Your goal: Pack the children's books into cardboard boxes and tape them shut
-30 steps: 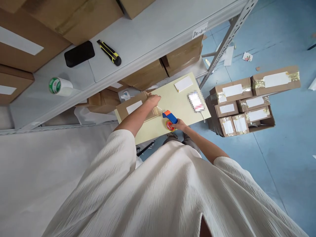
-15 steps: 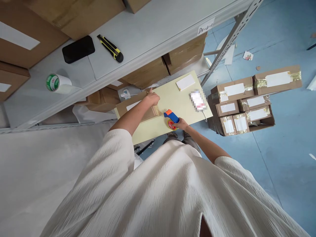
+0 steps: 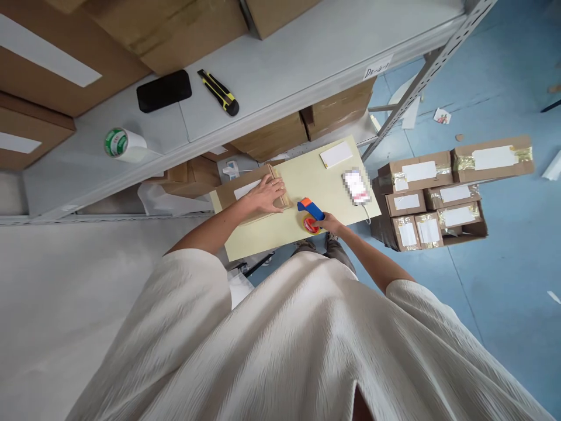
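A cardboard box (image 3: 236,186) with a white label lies on the left part of a pale yellow table (image 3: 263,237). My left hand (image 3: 268,194) rests on its right end with fingers spread, touching the top. In my right hand (image 3: 329,223) is a blue and orange tape dispenser (image 3: 312,209), with a red and yellow tape roll at its lower side. It is held over the table's near edge, just right of the box and apart from it. My right fingers wrap round the handle and are partly hidden.
A white pad (image 3: 336,154) and a pixelated phone (image 3: 356,187) with a cable lie on the table. The grey shelf (image 3: 280,70) beyond bears a utility knife (image 3: 219,93), a black phone (image 3: 164,92) and a tape roll (image 3: 125,144). Labelled cartons (image 3: 432,196) are stacked on the floor at right.
My left hand has gone from the box's far right corner to lying flat and spread on its top. My right hand still holds the tape dispenser. The view has shifted slightly.
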Demonstrator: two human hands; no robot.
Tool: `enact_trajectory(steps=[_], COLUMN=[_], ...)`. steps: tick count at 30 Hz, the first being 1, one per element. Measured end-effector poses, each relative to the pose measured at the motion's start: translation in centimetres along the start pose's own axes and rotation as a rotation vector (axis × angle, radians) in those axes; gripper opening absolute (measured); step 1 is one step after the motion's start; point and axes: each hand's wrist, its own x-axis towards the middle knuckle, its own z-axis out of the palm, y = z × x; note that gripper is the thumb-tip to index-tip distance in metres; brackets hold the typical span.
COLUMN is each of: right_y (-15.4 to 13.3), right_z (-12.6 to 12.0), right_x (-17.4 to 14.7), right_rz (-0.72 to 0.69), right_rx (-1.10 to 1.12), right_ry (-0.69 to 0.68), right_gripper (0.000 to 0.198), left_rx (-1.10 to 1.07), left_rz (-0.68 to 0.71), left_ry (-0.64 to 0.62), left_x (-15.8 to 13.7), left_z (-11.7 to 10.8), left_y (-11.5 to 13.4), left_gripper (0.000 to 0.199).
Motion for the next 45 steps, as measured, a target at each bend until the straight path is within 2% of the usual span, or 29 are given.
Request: enact_trajectory(steps=[5, 9, 13, 17, 23, 28, 31, 34, 37, 39, 42, 43, 45], right_y=[-1.3, -2.1, -2.3, -2.1, -0.2, 0.8, 0.6, 0.3, 0.1, 0.1, 0.1, 0.1, 0.0], right_z=[-0.9, -1.4, -1.4, -1.7, -3.4, -4.5, -5.0, -5.3, -5.5, -5.6, -5.7, -5.7, -5.6], right_x=[1.1, 2.7, 3.8, 4.1, 2.4, 0.6, 0.5, 0.7, 1.0, 1.0, 1.2, 1.4, 1.7], right_rz=[-0.024, 0.021, 0.028, 0.007, -0.027, -0.024, -0.054, -0.066, -0.047, -0.043, -0.05, -0.051, -0.053], right_rx=[0.105, 0.262, 0.403, 0.358, 0.193, 0.11, 0.131, 0.146, 0.122, 0.109, 0.087, 0.081, 0.076], right_ry=[-0.036, -0.141, -0.207, -0.198, -0.147, -0.116, -0.078, -0.027, -0.017, -0.031, -0.058, -0.066, -0.078], right_gripper=[0.033, 0.033, 0.032, 0.033, 0.044, 0.044, 0.045, 0.047, 0.047, 0.047, 0.049, 0.05, 0.051], left_rx=[0.051, 0.08, 0.054, 0.028, -0.037, -0.171, -0.246, -0.229, -0.131, -0.059, 0.051, 0.077, 0.112], left_rz=[-0.079, -0.161, -0.24, -0.31, -0.52, -0.706, -0.745, -0.659, -0.474, -0.267, 0.088, 0.153, 0.17], left_ry=[0.206, 0.358, 0.419, 0.452, 0.572, 0.722, 0.825, 0.869, 0.818, 0.675, 0.351, 0.281, 0.248], left_x=[2.1, 3.3, 4.3, 5.2, 7.5, 9.9, 11.0, 10.5, 7.7, 4.9, 1.2, 0.4, -0.3], left_z=[0.8, 1.4, 1.6, 1.6, 1.6, 1.6, 1.6, 1.8, 2.8, 4.1, 6.5, 7.1, 8.0], left_y=[-0.1, 0.8, 1.8, 1.9, 1.3, 1.1, 1.0, 0.8, 1.2, 2.1, 3.7, 4.2, 4.8], left_gripper=[0.067, 0.065, 0.063, 0.064, 0.062, 0.064, 0.065, 0.069, 0.082, 0.099, 0.12, 0.123, 0.122])
